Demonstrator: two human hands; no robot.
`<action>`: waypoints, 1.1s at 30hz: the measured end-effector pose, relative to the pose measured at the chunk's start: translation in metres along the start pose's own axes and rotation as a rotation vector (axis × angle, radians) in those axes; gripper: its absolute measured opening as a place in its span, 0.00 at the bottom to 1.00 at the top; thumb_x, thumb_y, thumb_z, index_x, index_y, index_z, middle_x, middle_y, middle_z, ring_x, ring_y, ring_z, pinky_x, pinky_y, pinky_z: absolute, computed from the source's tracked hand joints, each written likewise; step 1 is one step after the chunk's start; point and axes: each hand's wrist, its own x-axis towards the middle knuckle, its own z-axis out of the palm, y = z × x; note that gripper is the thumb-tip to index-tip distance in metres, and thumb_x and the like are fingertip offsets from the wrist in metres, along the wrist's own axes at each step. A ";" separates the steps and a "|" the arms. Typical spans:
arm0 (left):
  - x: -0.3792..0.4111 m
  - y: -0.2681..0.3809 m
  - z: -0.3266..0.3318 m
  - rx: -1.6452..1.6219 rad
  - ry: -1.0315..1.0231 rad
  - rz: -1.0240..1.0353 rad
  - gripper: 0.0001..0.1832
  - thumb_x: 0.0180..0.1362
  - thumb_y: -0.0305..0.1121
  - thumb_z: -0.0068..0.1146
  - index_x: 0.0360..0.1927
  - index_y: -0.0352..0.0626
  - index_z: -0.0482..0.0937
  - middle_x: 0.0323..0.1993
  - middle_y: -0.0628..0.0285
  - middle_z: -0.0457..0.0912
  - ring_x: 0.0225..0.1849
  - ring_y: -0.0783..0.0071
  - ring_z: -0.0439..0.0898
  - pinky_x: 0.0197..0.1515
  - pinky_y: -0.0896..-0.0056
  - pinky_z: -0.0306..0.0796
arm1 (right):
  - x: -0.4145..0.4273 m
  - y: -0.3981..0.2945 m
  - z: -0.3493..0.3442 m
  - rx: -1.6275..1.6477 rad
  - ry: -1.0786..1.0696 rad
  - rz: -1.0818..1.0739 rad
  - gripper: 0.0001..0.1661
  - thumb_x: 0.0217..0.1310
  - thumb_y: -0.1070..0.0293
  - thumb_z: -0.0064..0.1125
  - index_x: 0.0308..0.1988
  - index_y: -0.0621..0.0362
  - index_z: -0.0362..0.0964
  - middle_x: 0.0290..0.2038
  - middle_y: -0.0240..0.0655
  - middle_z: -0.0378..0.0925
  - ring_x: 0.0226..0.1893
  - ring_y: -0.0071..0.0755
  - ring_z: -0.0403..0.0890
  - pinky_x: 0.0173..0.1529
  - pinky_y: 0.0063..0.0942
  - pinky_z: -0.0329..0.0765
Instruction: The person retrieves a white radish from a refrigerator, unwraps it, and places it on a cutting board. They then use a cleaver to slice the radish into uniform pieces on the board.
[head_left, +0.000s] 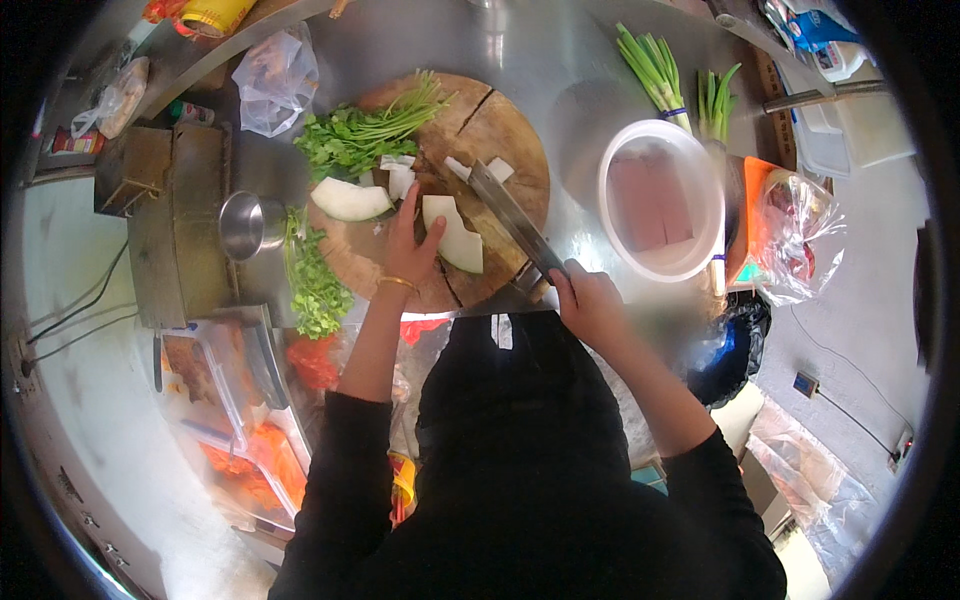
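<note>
A round wooden chopping block (517, 127) with cracks lies before me. My right hand (590, 304) grips the handle of a cleaver (514, 217), whose blade slants up and left over the block. White pieces of melon (500, 169) lie at the blade's far end. My left hand (414, 240) rests on the block with fingers spread, between a curved pale melon slice (351, 199) and a notched melon piece with green rind (456, 236). Its fingertips are close to small white pieces (400, 180). Whether it presses on any of them is unclear.
Leafy green herbs (360, 135) lie on the block's far left, more (315, 281) at its near left. A steel cup (251, 225) stands left. Right are a white tub (609, 217) holding reddish blocks in liquid, bundled green onions (660, 71) and a plastic bag (799, 236).
</note>
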 end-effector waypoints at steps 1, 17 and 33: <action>0.003 -0.003 0.000 -0.066 -0.069 -0.106 0.32 0.55 0.39 0.57 0.62 0.43 0.60 0.50 0.45 0.73 0.51 0.50 0.72 0.54 0.55 0.65 | -0.001 0.000 0.001 0.006 0.008 0.000 0.15 0.62 0.62 0.49 0.27 0.62 0.64 0.16 0.53 0.71 0.20 0.62 0.74 0.26 0.52 0.71; -0.068 0.019 0.011 -0.440 -0.295 -0.553 0.47 0.41 0.34 0.72 0.60 0.37 0.52 0.45 0.58 0.60 0.41 0.68 0.74 0.39 0.73 0.77 | 0.002 0.020 0.011 0.039 0.010 0.049 0.12 0.62 0.65 0.50 0.30 0.62 0.64 0.17 0.51 0.73 0.19 0.58 0.75 0.23 0.47 0.70; -0.092 0.032 -0.003 -0.225 -0.275 -0.252 0.37 0.30 0.22 0.71 0.47 0.43 0.65 0.46 0.56 0.71 0.42 0.61 0.72 0.42 0.66 0.69 | -0.006 0.024 0.030 0.295 0.048 0.187 0.11 0.63 0.69 0.50 0.29 0.64 0.65 0.16 0.52 0.69 0.18 0.60 0.72 0.20 0.42 0.64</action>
